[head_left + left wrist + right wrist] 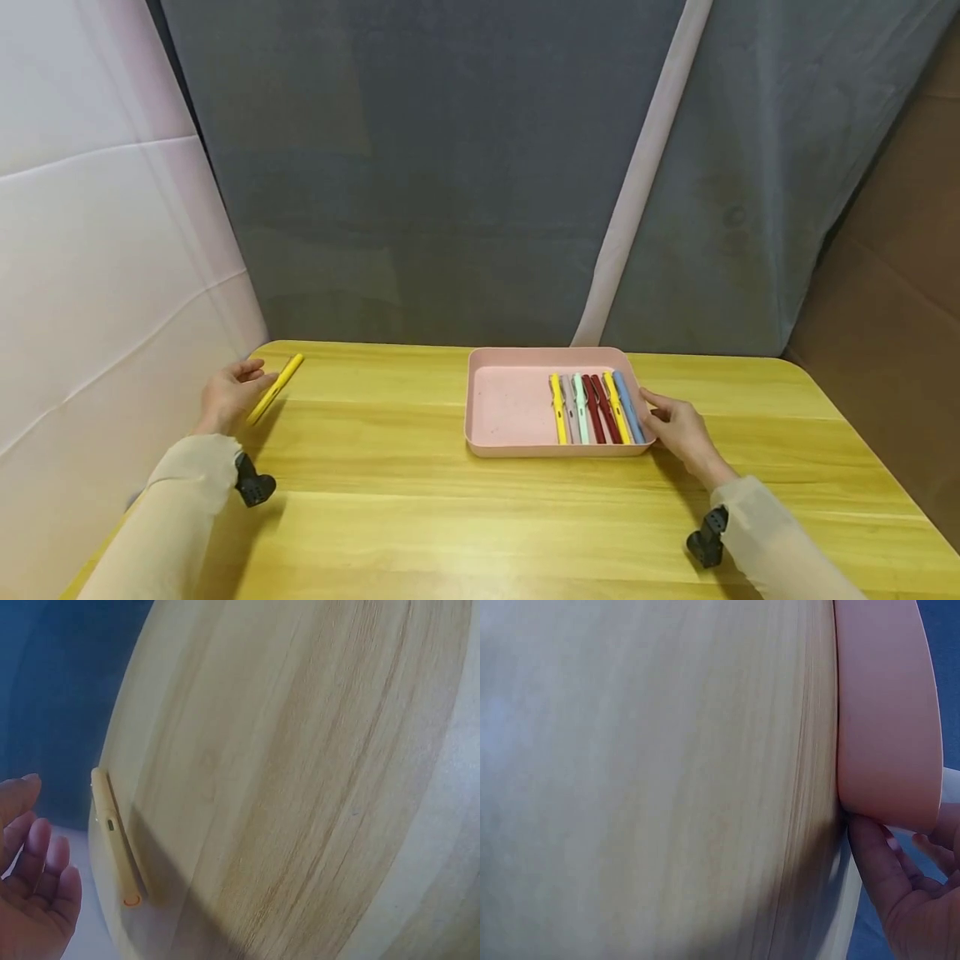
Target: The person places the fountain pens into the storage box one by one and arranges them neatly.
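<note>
In the head view, a yellow pen (pixel 276 390) slants beside my left hand (pixel 231 393), near the table's left edge. The left wrist view has the same pen (pixel 116 838) with its shadow along one side, and the loosely bent fingers (pixel 54 862) stand apart from it. My right hand (pixel 684 432) holds the right side of a pink tray (pixel 517 451). From the right wrist, the thumb touches the tray's lower corner (pixel 885 780), with a finger at its rim. Several pens lie side by side in the tray's right half: yellow, lilac, mint (pixel 581 408), dark red and blue (pixel 628 407).
The tray stands toward the back of the yellow wood-grain table (pixel 420 533). A grey curtain (pixel 450 183) hangs behind the table. White cloth (pixel 112 250) borders the left side and a brown panel (pixel 892 308) the right. Each sleeve carries a small black camera.
</note>
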Tool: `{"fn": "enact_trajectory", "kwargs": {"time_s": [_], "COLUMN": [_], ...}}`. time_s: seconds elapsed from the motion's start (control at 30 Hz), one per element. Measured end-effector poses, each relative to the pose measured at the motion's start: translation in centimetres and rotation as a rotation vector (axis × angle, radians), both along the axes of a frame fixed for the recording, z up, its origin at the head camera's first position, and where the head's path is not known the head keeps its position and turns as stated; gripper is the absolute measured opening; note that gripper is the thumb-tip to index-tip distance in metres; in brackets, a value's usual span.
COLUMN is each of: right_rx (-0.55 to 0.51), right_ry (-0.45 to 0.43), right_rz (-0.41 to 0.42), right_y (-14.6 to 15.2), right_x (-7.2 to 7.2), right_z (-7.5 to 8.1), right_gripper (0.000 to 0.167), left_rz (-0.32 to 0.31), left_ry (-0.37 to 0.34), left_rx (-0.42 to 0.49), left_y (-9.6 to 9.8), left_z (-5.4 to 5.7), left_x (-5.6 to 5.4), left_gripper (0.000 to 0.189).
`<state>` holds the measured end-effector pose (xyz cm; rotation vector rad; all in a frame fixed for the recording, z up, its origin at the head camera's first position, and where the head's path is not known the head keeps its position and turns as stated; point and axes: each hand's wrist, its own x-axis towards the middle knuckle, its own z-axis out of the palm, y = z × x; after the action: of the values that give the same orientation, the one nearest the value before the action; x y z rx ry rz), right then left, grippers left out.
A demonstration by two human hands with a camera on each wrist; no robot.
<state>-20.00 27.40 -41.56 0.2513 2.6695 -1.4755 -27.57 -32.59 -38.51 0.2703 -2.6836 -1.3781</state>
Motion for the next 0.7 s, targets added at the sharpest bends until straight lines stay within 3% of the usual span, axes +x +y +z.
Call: {"fn": "enact_trajectory", "kwargs": {"time_s": [0.2, 0.43, 0.5, 0.7], "right_rx": [-0.008, -0.017, -0.016, -0.004], "right_ry": [0.018, 0.041, 0.048, 0.056], "right_rz": [0.001, 0.011, 0.012, 0.013], "right_y": [-0.2, -0.6, -0.6, -0.7], "right_x": [0.0, 0.2, 0.1, 0.2], "right_z": [-0.3, -0.3, -0.3, -0.2], "right_gripper": [0.050, 0.049, 0.049, 0.048], "left_rz": [0.013, 0.086, 0.072, 0.094], "left_ry": [-0.023, -0.074, -0.090, -0.073], "left_rx": [-0.090, -0.104, -0.121, -0.193], "left_y": [-0.1, -0.7, -0.7, -0.8], "left_z": [-0.4, -1.0, -1.0, -1.9], "left_x": [0.1, 0.0, 0.1, -0.2], "left_gripper": [0.058, 0.062, 0.064, 0.062]}}
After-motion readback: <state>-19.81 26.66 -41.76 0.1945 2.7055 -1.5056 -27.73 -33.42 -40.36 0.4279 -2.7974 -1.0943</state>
